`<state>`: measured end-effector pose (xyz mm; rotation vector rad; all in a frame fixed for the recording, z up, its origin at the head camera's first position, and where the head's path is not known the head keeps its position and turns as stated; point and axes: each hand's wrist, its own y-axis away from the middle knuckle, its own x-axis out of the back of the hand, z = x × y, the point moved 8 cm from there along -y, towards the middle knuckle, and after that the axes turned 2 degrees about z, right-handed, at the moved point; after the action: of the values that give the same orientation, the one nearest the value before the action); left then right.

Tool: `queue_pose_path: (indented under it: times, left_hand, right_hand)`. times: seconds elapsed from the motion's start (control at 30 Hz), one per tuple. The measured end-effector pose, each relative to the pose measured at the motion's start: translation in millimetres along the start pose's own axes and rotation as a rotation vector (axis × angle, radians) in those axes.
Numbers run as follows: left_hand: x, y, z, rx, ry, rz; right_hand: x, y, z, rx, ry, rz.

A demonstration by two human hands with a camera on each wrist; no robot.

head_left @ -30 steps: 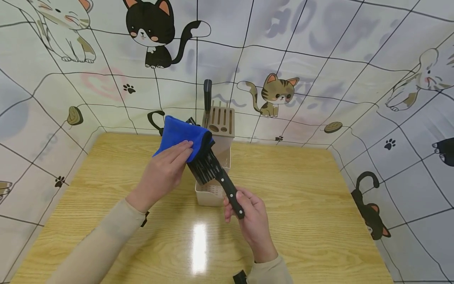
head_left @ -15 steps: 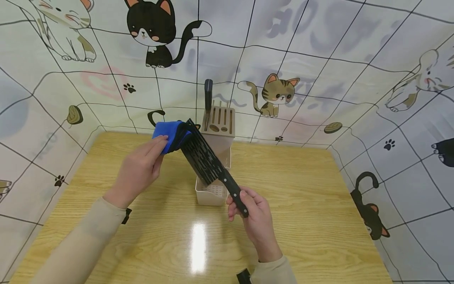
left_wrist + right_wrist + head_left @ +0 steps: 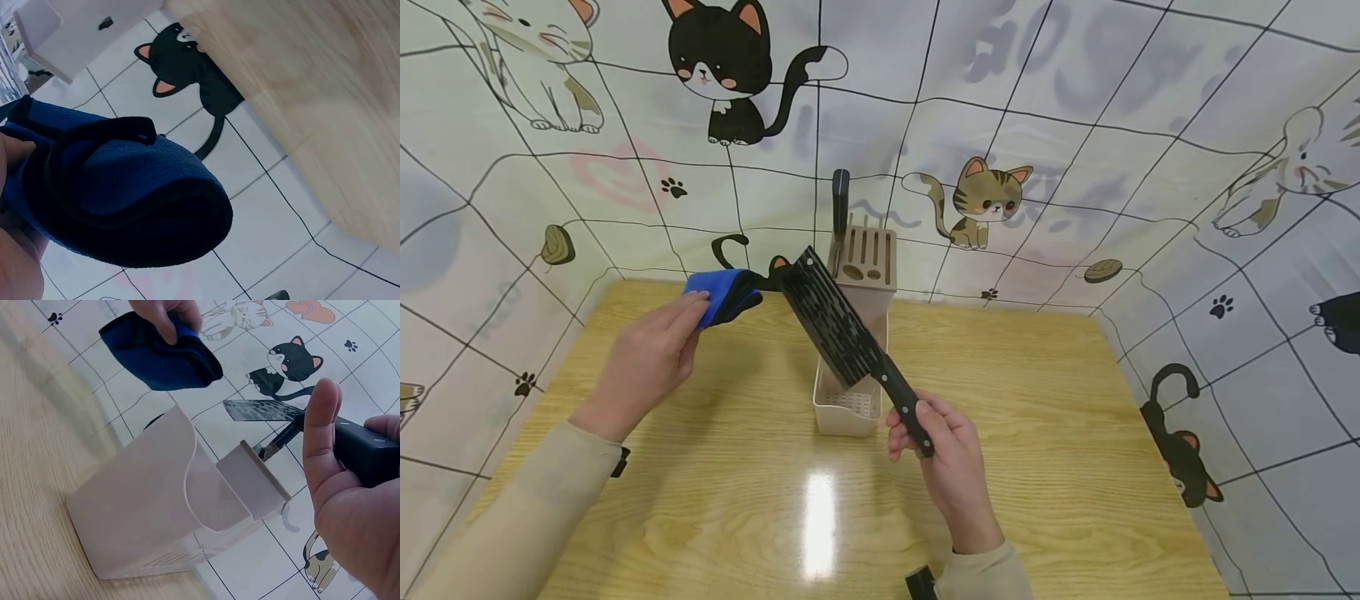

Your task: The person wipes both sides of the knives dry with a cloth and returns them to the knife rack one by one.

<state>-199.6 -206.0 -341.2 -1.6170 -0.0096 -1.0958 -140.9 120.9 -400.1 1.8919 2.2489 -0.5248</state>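
My right hand (image 3: pixel 947 458) grips the black riveted handle of a cleaver (image 3: pixel 835 321), its broad dark blade streaked with light marks and tilted up to the left. In the right wrist view the cleaver's handle (image 3: pixel 369 450) lies across the palm under the thumb. Off to the left, my left hand (image 3: pixel 643 358) pinches a folded blue cloth (image 3: pixel 718 292) with black edging, apart from the blade. Close up in the left wrist view, the cloth (image 3: pixel 144 175) hangs folded over in a loop. Behind the blade stands a beige knife holder (image 3: pixel 865 287), partly hidden.
Another black-handled knife (image 3: pixel 841 204) stands in the holder's slotted top. The holder's lower front bin (image 3: pixel 844 421) rests on the wooden table (image 3: pixel 1037 433). A cat-print tiled wall covering (image 3: pixel 880 100) encloses the table's back and sides.
My left hand has drawn the cloth off the blade and away to the left, baring the whole blade. My right hand with the cleaver has shifted slightly right.
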Motion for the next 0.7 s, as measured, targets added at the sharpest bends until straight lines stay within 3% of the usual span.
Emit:
queue_pose_path:
  times: [0.3,0.7]
  left_hand:
    - [-3.4,8.3,-11.8,-0.016,-0.030,-0.045]
    - [-22.6,30.8,-25.5,-0.034,-0.045,-0.158]
  right_hand:
    - [3,-2.3,-3,-0.005,0.001,0.012]
    - [9,-0.5,-5,0.004,-0.005,0.027]
